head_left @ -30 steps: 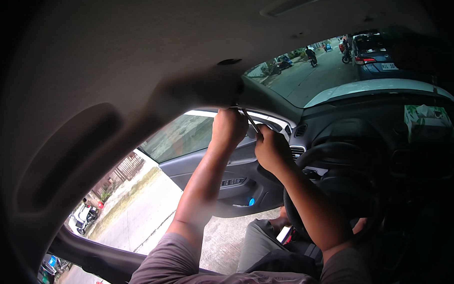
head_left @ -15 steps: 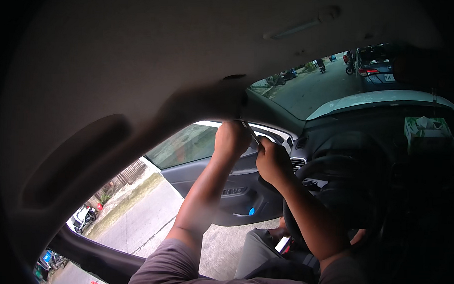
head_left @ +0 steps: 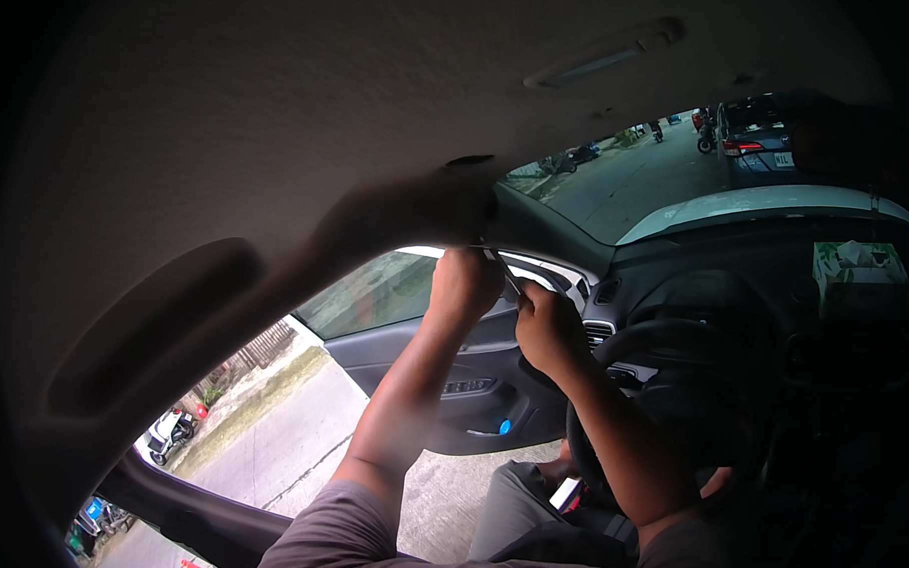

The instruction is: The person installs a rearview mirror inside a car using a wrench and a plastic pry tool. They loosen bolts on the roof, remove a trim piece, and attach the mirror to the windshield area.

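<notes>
Both my arms reach up to the top of the open driver's door frame inside a car. My left hand [head_left: 466, 284] is closed at the lower edge of the dark windscreen pillar trim [head_left: 552, 225]; its fingertips and whatever they grip are hidden. My right hand [head_left: 553, 333], slightly lower and to the right, is closed round a thin tool with a metallic shaft [head_left: 509, 273]. The shaft slants up and left toward the trim edge beside my left hand. Its tip and exact kind cannot be made out.
A steering wheel [head_left: 663, 341] stands to the right of my right forearm. The open door [head_left: 491, 390] lies beyond my arms. On the dashboard sits a green-and-white tissue box [head_left: 860, 273]. Overhead is the headliner [head_left: 280, 108] with a grab handle [head_left: 188, 310].
The view has shifted slightly, so most things sit a little lower. My hands keep nearly the same pose at the trim, with the thin tool still in my right hand.
</notes>
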`<state>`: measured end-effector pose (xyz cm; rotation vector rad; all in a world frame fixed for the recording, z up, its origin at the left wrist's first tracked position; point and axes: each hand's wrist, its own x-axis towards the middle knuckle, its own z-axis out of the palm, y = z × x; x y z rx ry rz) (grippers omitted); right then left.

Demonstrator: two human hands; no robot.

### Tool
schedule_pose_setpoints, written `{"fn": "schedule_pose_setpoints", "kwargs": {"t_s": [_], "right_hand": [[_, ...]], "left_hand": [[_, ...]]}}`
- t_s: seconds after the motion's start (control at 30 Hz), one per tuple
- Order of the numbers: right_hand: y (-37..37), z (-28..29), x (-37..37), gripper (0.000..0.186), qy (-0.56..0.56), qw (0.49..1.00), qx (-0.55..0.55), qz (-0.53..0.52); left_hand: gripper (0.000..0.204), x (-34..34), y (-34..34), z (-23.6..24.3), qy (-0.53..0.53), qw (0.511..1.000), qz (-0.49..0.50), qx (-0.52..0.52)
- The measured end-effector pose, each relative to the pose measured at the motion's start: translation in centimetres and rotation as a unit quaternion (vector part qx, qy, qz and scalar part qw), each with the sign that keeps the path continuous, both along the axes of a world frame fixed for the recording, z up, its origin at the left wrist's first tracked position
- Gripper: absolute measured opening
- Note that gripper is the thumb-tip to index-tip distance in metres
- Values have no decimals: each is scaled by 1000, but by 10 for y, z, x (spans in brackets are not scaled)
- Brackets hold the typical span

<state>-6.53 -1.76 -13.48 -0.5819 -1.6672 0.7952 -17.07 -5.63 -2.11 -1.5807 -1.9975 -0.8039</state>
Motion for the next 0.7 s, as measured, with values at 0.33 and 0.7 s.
{"fn": "schedule_pose_setpoints", "kwargs": {"t_s": [0.33,0.7], "right_hand": [[2,3,0,17,12,999,30,-14],[11,1,-3,18,56,997,14,43]], "left_hand": [[56,-2,2,-2,-3,1000,-12,3],[50,2,4,-2,-18,1000,-10,12]]}}
